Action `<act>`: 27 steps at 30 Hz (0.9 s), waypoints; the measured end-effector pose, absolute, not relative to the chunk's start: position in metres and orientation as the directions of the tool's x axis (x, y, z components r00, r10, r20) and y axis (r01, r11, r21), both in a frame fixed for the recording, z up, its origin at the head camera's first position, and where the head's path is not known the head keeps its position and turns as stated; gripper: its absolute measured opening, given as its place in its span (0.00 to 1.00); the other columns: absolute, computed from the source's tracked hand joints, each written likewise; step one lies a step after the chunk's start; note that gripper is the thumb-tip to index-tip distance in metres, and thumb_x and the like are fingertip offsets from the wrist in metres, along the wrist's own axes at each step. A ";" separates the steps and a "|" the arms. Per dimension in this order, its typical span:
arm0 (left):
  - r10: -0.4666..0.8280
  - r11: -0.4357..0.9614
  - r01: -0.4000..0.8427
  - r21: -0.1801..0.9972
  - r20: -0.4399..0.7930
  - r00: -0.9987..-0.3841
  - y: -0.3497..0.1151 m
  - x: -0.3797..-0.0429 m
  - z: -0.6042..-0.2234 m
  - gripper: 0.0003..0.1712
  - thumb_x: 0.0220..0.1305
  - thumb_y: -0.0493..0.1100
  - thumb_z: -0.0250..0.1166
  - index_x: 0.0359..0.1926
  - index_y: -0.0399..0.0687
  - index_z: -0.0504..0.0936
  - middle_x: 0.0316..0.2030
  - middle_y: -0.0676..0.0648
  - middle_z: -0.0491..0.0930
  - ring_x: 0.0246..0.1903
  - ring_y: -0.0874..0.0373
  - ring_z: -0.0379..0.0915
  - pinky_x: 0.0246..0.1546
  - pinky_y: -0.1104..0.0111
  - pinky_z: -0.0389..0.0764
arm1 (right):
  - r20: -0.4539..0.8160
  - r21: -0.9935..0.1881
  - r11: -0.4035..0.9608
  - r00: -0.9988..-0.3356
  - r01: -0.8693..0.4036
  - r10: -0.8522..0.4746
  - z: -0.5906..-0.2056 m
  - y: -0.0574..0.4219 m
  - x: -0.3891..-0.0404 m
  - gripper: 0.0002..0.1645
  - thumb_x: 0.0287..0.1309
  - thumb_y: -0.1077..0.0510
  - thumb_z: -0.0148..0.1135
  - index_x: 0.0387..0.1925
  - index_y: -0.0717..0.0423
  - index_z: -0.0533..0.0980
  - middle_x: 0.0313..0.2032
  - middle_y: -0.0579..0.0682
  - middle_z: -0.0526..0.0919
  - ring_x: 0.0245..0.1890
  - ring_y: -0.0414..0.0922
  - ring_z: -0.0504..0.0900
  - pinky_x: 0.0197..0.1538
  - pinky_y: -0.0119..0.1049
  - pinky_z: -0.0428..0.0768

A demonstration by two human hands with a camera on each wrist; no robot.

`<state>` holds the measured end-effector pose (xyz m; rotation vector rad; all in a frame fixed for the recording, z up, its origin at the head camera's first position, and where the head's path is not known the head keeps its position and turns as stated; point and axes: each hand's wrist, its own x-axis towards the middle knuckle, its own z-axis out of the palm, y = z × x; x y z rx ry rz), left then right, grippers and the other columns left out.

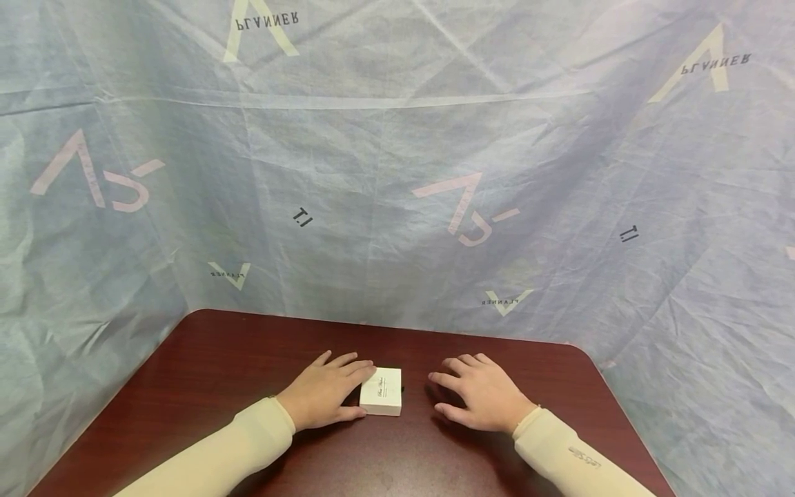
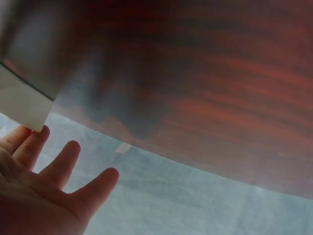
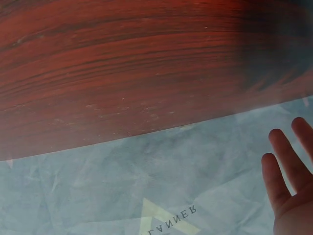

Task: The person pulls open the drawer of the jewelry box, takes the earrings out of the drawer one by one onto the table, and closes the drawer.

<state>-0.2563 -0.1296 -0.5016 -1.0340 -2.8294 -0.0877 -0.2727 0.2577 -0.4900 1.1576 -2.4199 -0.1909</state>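
A small white box (image 1: 381, 391) with dark script on its lid lies on the dark red-brown table. My left hand (image 1: 325, 390) is at its left side, index finger by the far left corner and thumb by the near left corner. In the left wrist view, fingertips of the left hand (image 2: 54, 191) meet an edge of the box (image 2: 22, 100), while other fingers spread away from it. To the right of the box, apart from it, my right hand (image 1: 481, 392) hovers over or rests on the table with loosely bent fingers, holding nothing. Its spread fingers (image 3: 288, 161) show in the right wrist view.
The table (image 1: 248, 352) has rounded far corners. Grey-blue fabric (image 1: 373, 152) with printed letters and shapes hangs behind it and on both sides. A small dark tab (image 1: 402, 389) shows at the box's right side.
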 end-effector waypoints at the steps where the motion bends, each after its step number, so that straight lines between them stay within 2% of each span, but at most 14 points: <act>1: 0.638 0.764 0.646 0.009 0.141 -0.757 -0.129 -0.256 -0.501 0.45 0.80 0.69 0.75 0.87 0.59 0.77 0.86 0.53 0.79 0.86 0.43 0.76 0.83 0.30 0.78 | 0.336 0.311 0.639 -0.547 -0.704 -0.766 -0.490 0.257 -0.273 0.31 0.70 0.28 0.77 0.68 0.31 0.90 0.59 0.44 0.94 0.59 0.48 0.92 0.61 0.49 0.88; 10: 0.646 0.759 0.650 -0.038 0.167 -0.745 -0.129 -0.257 -0.499 0.44 0.79 0.70 0.76 0.86 0.59 0.78 0.84 0.53 0.82 0.82 0.44 0.81 0.78 0.37 0.85 | 0.344 0.324 0.630 -0.533 -0.706 -0.773 -0.493 0.245 -0.275 0.27 0.71 0.29 0.78 0.65 0.29 0.92 0.59 0.44 0.94 0.58 0.48 0.91 0.58 0.48 0.87; 27: 0.635 0.768 0.640 -0.033 0.163 -0.755 -0.128 -0.257 -0.501 0.44 0.79 0.71 0.75 0.86 0.60 0.78 0.84 0.54 0.82 0.80 0.46 0.84 0.76 0.40 0.87 | 0.355 0.347 0.598 -0.489 -0.722 -0.797 -0.494 0.218 -0.276 0.29 0.69 0.31 0.81 0.68 0.28 0.91 0.61 0.45 0.94 0.54 0.48 0.92 0.56 0.47 0.88</act>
